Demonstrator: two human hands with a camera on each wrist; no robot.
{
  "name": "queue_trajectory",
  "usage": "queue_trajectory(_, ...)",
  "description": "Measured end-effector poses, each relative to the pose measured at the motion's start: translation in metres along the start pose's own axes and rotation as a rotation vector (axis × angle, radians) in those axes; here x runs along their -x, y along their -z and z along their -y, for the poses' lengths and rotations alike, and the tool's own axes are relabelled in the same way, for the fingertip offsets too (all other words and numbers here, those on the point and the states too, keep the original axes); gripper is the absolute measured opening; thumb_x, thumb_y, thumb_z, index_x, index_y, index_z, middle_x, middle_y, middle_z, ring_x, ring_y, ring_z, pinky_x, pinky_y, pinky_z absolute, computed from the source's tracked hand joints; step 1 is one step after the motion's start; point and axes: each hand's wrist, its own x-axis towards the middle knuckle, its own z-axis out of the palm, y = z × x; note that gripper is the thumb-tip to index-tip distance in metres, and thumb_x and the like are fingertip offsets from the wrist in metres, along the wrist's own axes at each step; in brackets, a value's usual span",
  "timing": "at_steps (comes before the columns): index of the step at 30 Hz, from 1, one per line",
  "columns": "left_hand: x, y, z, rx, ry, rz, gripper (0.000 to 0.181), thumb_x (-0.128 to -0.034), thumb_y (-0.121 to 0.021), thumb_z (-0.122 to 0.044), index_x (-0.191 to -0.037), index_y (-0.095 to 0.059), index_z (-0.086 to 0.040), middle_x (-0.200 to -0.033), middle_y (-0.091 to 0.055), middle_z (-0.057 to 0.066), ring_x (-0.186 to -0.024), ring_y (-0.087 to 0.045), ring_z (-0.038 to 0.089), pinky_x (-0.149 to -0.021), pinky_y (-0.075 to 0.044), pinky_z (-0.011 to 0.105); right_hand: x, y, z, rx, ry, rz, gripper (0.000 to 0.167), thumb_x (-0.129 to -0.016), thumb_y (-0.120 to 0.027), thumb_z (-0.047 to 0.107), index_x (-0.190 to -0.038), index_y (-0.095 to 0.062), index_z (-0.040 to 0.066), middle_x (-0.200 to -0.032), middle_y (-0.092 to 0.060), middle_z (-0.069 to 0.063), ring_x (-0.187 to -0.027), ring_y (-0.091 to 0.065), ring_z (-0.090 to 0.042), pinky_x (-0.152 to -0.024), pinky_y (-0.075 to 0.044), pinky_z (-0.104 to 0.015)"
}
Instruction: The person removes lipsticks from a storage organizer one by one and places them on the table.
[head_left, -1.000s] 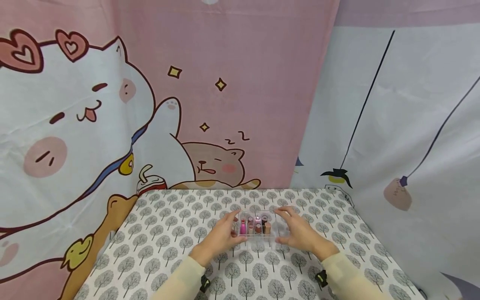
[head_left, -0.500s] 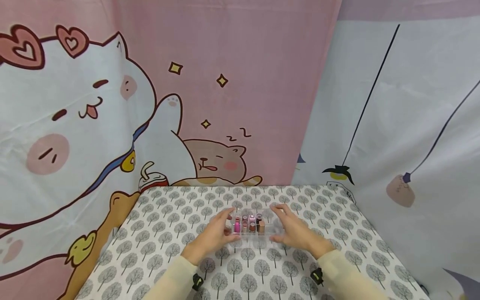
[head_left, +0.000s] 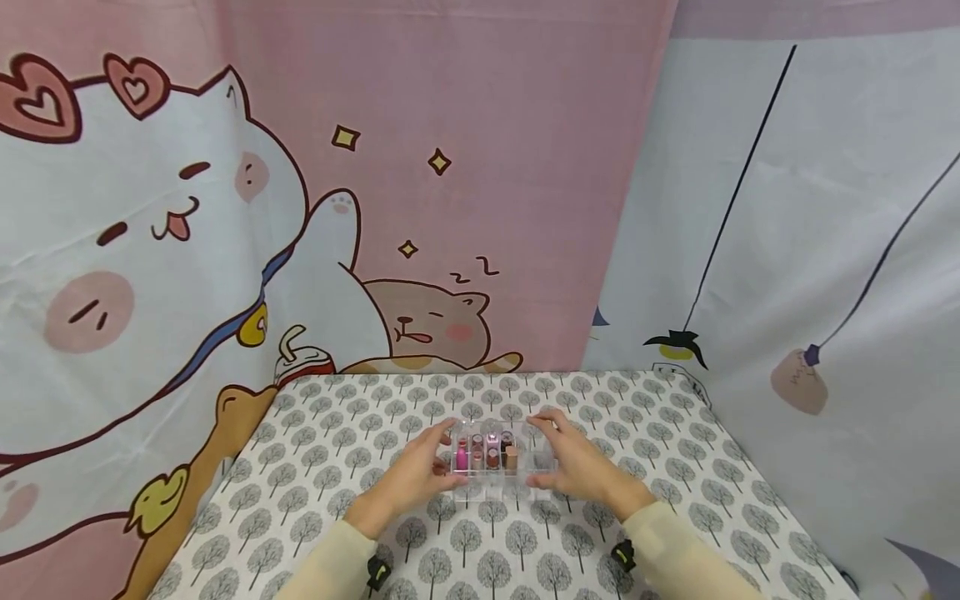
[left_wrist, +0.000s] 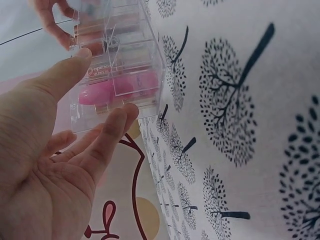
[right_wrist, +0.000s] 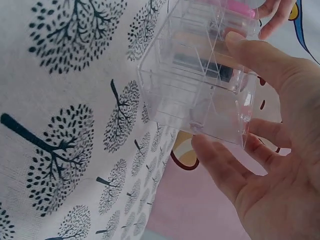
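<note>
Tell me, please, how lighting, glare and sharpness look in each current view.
Head view: soft, fairly even light, the clear organizer too small for fine detail; left wrist view: the pink tube plain to see, its lettering unclear; right wrist view: a bright glint on the organizer's transparent wall, the tree-print cloth fairly crisp.

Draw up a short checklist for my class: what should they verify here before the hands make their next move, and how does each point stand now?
1. Left hand grips its end of the clear organizer: ok, thumb and fingers on opposite sides.
2. Right hand grips the other end: ok, a similar hold.
3. Pink tube sits inside the organizer: ok, near the left hand.
4. Organizer upright: ok, no obvious tilt.
5. Organizer's base fully on the tree-print cloth: cannot tell, contact underneath is unclear.
</note>
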Motion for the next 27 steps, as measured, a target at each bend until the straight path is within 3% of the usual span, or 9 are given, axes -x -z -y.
queue_trajectory(3, 0.000, 0.001, 0.000, -0.012, 0.001, 0.004, 0.109, -0.0970, -0.097, -0.031, -0.183, -0.032, -0.015, -0.159, -0.065, 0.024, -0.114, -0.082, 0.029, -0.096, -0.075, 0.041, -0.001, 0.001, 0.001, 0.012, 0.007, -0.008, 0.106, -0.088, -0.105, 0.036, -0.173, -0.049, 0.004, -0.174, -0.051, -0.018, -0.141, -0.070, -0.039, -0.125, -0.061, -0.059)
queue_trajectory(5, 0.000, 0.001, 0.000, -0.019, 0.010, 0.004, 0.110, -0.0966, -0.097, -0.032, -0.183, -0.032, -0.016, -0.160, -0.065, 0.023, -0.115, -0.082, 0.028, -0.095, -0.074, 0.038, -0.002, 0.002, 0.001, 0.004, 0.005, -0.009, 0.106, -0.088, -0.105, 0.036, -0.172, -0.050, 0.004, -0.173, -0.051, -0.018, -0.148, -0.066, -0.040, -0.130, -0.056, -0.062)
queue_trajectory(11, -0.001, 0.001, -0.001, -0.033, 0.020, 0.007, 0.110, -0.0967, -0.097, -0.032, -0.183, -0.031, -0.018, -0.164, -0.062, 0.023, -0.118, -0.082, 0.030, -0.093, -0.074, 0.036, -0.002, 0.002, -0.001, -0.023, -0.010, -0.007, 0.108, -0.087, -0.105, 0.037, -0.173, -0.050, 0.005, -0.175, -0.050, -0.018, -0.147, -0.067, -0.040, -0.129, -0.057, -0.062)
queue_trajectory(15, 0.000, 0.001, -0.003, -0.059, 0.028, 0.000, 0.110, -0.0966, -0.097, -0.035, -0.184, -0.032, -0.019, -0.170, -0.058, 0.024, -0.120, -0.081, 0.032, -0.093, -0.075, 0.042, -0.001, 0.002, -0.002, -0.033, -0.012, -0.011, 0.107, -0.087, -0.105, 0.038, -0.174, -0.050, 0.007, -0.176, -0.050, -0.017, -0.147, -0.067, -0.041, -0.129, -0.057, -0.064)
queue_trajectory(21, 0.001, 0.001, -0.006, -0.136, 0.052, -0.043, 0.107, -0.0960, -0.096, -0.043, -0.182, -0.037, -0.024, -0.172, -0.056, 0.021, -0.127, -0.077, 0.037, -0.098, -0.073, 0.056, -0.002, 0.003, -0.003, -0.042, -0.018, 0.002, 0.108, -0.087, -0.104, 0.037, -0.174, -0.048, 0.006, -0.178, -0.049, -0.018, -0.145, -0.068, -0.042, -0.131, -0.054, -0.066)
queue_trajectory(27, -0.003, -0.004, -0.014, -0.195, -0.002, -0.121, 0.088, -0.1012, -0.093, -0.039, -0.175, -0.050, -0.020, -0.172, -0.056, 0.013, -0.129, -0.076, 0.036, -0.103, -0.072, 0.053, -0.002, 0.007, -0.003, -0.034, -0.012, 0.029, 0.109, -0.087, -0.105, 0.035, -0.174, -0.048, 0.004, -0.178, -0.049, -0.019, -0.131, -0.074, -0.040, -0.126, -0.059, -0.066)
